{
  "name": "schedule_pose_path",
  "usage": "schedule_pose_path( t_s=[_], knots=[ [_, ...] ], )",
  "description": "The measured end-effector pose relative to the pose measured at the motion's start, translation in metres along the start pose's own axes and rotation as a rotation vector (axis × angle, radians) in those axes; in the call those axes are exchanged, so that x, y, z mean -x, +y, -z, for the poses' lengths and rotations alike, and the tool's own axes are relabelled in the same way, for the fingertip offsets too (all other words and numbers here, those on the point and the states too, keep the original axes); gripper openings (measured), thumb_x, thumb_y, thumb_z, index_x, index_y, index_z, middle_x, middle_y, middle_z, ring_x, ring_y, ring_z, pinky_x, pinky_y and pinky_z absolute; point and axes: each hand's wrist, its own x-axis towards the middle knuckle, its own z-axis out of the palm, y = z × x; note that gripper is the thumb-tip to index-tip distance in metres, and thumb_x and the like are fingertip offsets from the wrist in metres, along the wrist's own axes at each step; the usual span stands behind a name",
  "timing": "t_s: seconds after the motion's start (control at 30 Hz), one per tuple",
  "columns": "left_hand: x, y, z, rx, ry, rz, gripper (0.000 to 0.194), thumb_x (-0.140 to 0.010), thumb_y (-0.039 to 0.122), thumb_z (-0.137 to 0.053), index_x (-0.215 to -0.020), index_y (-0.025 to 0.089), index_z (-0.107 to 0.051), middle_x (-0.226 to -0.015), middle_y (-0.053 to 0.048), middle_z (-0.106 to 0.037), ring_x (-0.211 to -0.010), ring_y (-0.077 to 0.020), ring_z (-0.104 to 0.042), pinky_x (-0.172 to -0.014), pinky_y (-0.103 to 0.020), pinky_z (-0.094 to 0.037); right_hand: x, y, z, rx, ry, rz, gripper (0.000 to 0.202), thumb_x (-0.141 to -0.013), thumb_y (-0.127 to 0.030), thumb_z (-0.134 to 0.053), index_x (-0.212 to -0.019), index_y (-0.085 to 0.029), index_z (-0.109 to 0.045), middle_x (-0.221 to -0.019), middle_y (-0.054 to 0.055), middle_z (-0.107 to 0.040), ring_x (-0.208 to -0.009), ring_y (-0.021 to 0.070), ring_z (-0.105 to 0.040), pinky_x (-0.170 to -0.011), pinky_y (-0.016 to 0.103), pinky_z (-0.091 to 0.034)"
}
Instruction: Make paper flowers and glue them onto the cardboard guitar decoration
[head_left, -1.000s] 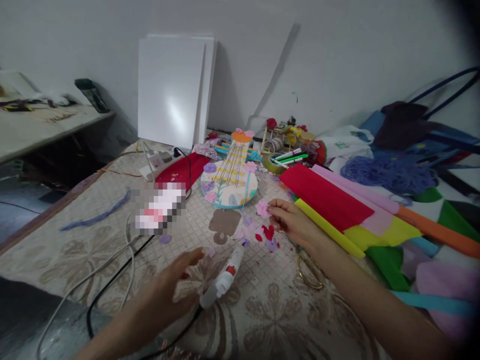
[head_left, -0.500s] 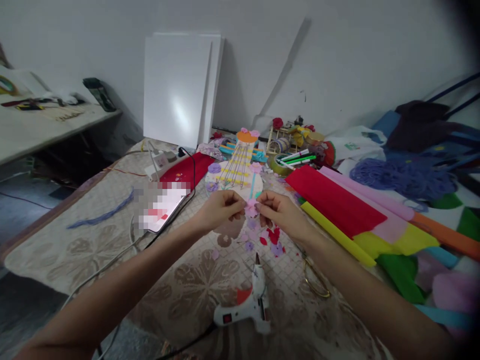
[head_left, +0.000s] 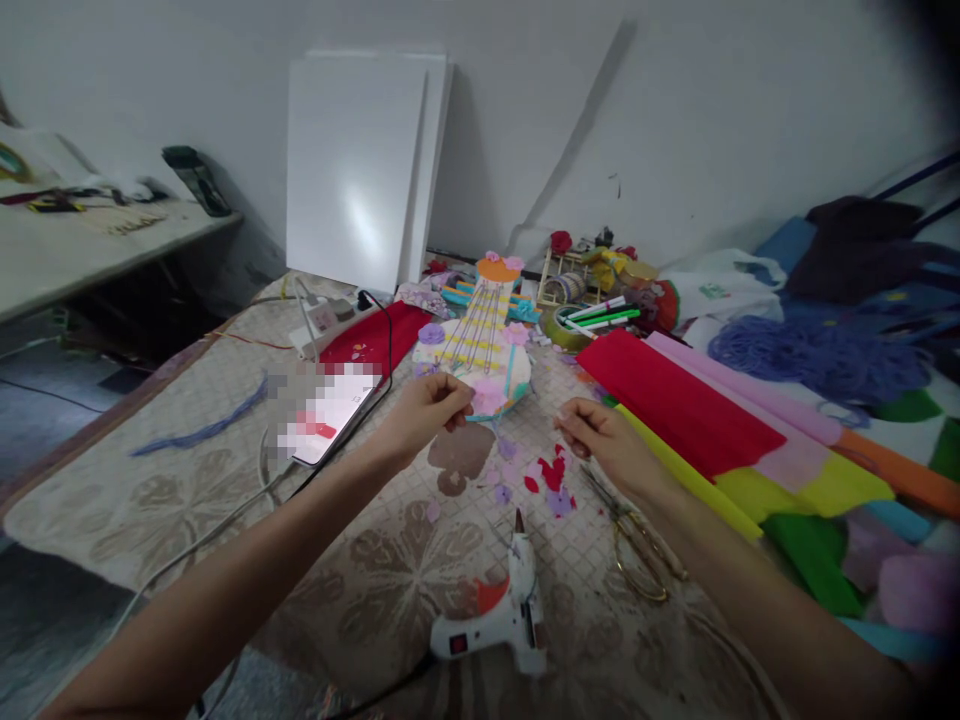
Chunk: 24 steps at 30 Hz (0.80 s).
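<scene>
Thumb and fingers of my left hand (head_left: pixel 435 408) are closed in a pinch at the left edge of a pink paper flower (head_left: pixel 489 396). The flower is in front of the lower part of a guitar-shaped craft (head_left: pixel 525 365), which has yellow stripes, strings and paper flowers. To the right, my right hand (head_left: pixel 596 435) is apart from the flower, its fingertips pressed together; anything between them is too small to make out. Gold-handled scissors (head_left: pixel 637 545) lie below it. Nearer me, a white glue gun (head_left: pixel 491 620) rests with its nozzle pointing away.
Red and lilac paper scraps (head_left: pixel 553 475) lie between the hands and glue gun. A lit phone (head_left: pixel 341 420) and cables (head_left: pixel 262 500) occupy the left. Rolled and folded coloured paper (head_left: pixel 686 405) covers the right. White boards (head_left: pixel 356 170) lean against the wall behind.
My hands have moved apart: the right hand has let go of the pink flower and shifted right. My left hand has moved slightly left, and the flower with it.
</scene>
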Motion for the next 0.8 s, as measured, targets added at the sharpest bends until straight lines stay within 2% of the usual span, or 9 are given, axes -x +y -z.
schedule_pose_path(
  t_s=[0.13, 0.2, 0.37, 0.47, 0.5, 0.57, 0.6, 0.7, 0.8],
  knots=[
    [0.001, 0.001, 0.006, 0.023, 0.016, -0.006, 0.02, -0.075, 0.031, -0.057, -0.065, 0.015, -0.052, -0.055, 0.002, -0.054, -0.047, -0.0056, -0.045, -0.049, -0.02, -0.035, 0.002, 0.021, 0.045, 0.536, 0.336, 0.11, 0.024, -0.084, -0.039, -0.046, -0.074, -0.019, -0.055, -0.056, -0.002, -0.048, -0.051, 0.0126, -0.043, -0.05, 0.025, -0.03],
    [0.002, 0.002, 0.011, 0.042, 0.025, -0.007, 0.021, -0.074, 0.031, -0.058, -0.064, 0.015, -0.051, -0.055, 0.002, -0.054, -0.047, -0.0055, -0.045, -0.049, -0.02, -0.035, 0.004, 0.025, 0.06, 0.754, 0.44, 0.132, 0.025, -0.085, -0.037, -0.043, -0.072, -0.019, -0.054, -0.059, 0.0, -0.053, -0.054, 0.0143, -0.046, -0.052, 0.026, -0.029],
    [0.002, -0.001, 0.035, 0.075, 0.096, -0.008, 0.02, -0.073, 0.031, -0.061, -0.066, 0.014, -0.054, -0.058, 0.002, -0.054, -0.048, -0.0053, -0.045, -0.048, -0.019, -0.034, 0.014, 0.022, 0.088, 1.224, 0.588, 0.019, 0.036, -0.088, -0.038, -0.04, -0.059, -0.019, -0.049, -0.051, 0.003, -0.05, -0.046, 0.0149, -0.041, -0.048, 0.029, -0.019],
    [0.005, -0.004, 0.047, 0.077, 0.13, -0.004, 0.019, -0.074, 0.031, -0.061, -0.067, 0.013, -0.055, -0.06, 0.002, -0.054, -0.049, -0.005, -0.046, -0.048, -0.019, -0.034, 0.018, 0.013, 0.098, 1.265, 0.564, -0.013, 0.027, -0.087, -0.037, -0.046, -0.073, -0.018, -0.059, -0.065, 0.008, -0.058, -0.054, 0.0178, -0.048, -0.048, 0.03, -0.024],
    [0.006, -0.004, 0.048, 0.082, 0.132, -0.002, 0.019, -0.074, 0.03, -0.061, -0.067, 0.013, -0.055, -0.06, 0.002, -0.055, -0.049, -0.0049, -0.046, -0.048, -0.019, -0.034, 0.018, 0.008, 0.096, 1.22, 0.533, 0.009, 0.022, -0.084, -0.036, -0.051, -0.086, -0.017, -0.061, -0.076, 0.01, -0.061, -0.059, 0.0189, -0.051, -0.05, 0.03, -0.028],
    [0.007, -0.001, 0.043, 0.093, 0.125, -0.005, 0.019, -0.073, 0.03, -0.061, -0.067, 0.013, -0.054, -0.059, 0.002, -0.054, -0.048, -0.005, -0.045, -0.048, -0.019, -0.034, 0.019, -0.005, 0.078, 1.036, 0.447, 0.091, 0.045, -0.076, -0.036, -0.062, -0.115, -0.018, -0.053, -0.105, 0.014, -0.057, -0.067, 0.0197, -0.054, -0.053, 0.031, -0.036],
    [0.008, 0.001, 0.037, 0.096, 0.118, -0.014, 0.019, -0.073, 0.03, -0.061, -0.066, 0.013, -0.054, -0.058, 0.002, -0.054, -0.048, -0.005, -0.045, -0.048, -0.019, -0.034, 0.018, -0.013, 0.063, 0.865, 0.342, 0.136, 0.053, -0.073, -0.037, -0.065, -0.121, -0.02, -0.05, -0.111, 0.013, -0.055, -0.064, 0.0169, -0.053, -0.054, 0.031, -0.04],
    [0.008, 0.01, 0.017, 0.086, 0.096, -0.05, 0.019, -0.074, 0.029, -0.06, -0.066, 0.013, -0.053, -0.057, 0.002, -0.054, -0.048, -0.0054, -0.045, -0.048, -0.02, -0.034, 0.012, -0.039, 0.005, 0.243, -0.039, 0.079, 0.052, -0.076, -0.039, -0.062, -0.123, -0.024, -0.045, -0.116, 0.009, -0.054, -0.051, 0.0092, -0.049, -0.046, 0.027, -0.042],
    [0.005, 0.015, 0.001, 0.05, 0.07, -0.078, 0.018, -0.075, 0.029, -0.059, -0.067, 0.014, -0.053, -0.058, 0.001, -0.054, -0.049, -0.006, -0.046, -0.05, -0.02, -0.036, 0.001, -0.055, -0.046, -0.078, -0.144, 0.04, 0.053, -0.073, -0.037, -0.065, -0.12, -0.026, -0.044, -0.121, 0.007, -0.051, -0.046, 0.0049, -0.048, -0.04, 0.023, -0.04]
  ],
)
